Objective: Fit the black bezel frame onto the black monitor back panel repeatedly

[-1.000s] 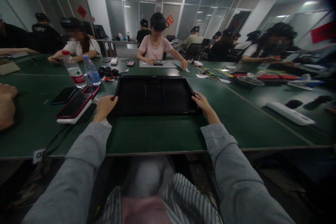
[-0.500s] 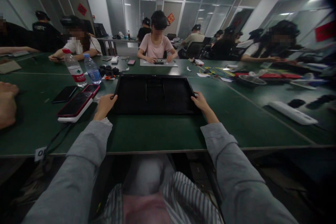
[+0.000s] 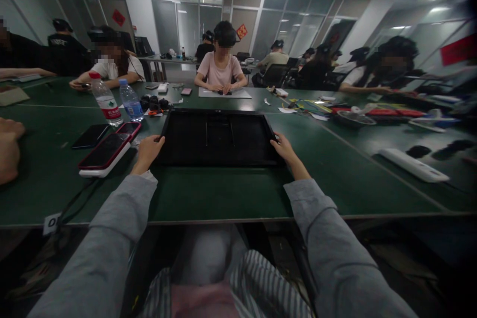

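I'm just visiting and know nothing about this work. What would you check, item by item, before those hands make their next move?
1. Left hand gripping the left edge of the black panel: ok.
2. Right hand gripping the right edge: ok.
3. Red-capped bottle and blue-capped bottle standing apart from the panel: ok.
4. Another person's hand, at the left edge of the view, apart from the left hand: ok.
5. Long white bar apart from the right hand: ok.
6. Panel fully flat on the green table: cannot tell; its underside is hidden.
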A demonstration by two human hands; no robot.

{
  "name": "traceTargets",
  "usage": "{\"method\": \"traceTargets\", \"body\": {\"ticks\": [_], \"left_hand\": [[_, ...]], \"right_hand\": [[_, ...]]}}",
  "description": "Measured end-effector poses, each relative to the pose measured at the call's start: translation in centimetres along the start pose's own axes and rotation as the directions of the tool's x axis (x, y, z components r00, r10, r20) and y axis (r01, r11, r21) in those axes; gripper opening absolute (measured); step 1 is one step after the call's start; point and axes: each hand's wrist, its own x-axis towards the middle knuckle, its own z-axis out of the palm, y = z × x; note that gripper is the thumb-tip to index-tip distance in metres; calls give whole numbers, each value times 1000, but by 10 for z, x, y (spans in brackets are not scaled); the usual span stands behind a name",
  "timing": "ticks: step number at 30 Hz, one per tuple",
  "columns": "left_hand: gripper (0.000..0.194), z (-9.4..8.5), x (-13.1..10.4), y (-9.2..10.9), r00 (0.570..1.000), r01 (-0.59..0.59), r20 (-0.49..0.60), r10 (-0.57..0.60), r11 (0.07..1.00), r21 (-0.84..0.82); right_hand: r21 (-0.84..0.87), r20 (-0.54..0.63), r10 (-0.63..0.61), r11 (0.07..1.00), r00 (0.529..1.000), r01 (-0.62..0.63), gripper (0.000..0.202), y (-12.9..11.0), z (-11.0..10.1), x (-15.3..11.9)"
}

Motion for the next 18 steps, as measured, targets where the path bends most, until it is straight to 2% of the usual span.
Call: {"method": "traceTargets", "body": {"ticks": [3, 10, 14, 16, 18], "left_hand": [[47, -2, 1, 2, 1000, 6, -25, -6, 1000, -15], [49, -2, 2, 8, 1000, 27, 8, -27, 997, -77], [45, -2, 0, 9, 999, 50, 19, -48, 989, -140], [40, -1, -1, 10, 998, 59, 23, -55, 976, -210], [33, -1, -2, 11, 997, 71, 34, -62, 936, -345]], "right_hand": [[62, -21, 89, 994, 996, -88, 64, 3, -1, 3], [63, 12, 147, 987, 989, -148, 66, 7, 1, 9], [117, 15, 106, 987, 994, -107, 68, 3, 0, 8], [170, 21, 102, 980, 995, -104, 70, -1, 0, 5], [225, 51, 162, 960, 985, -169, 74, -4, 0, 3]]}}
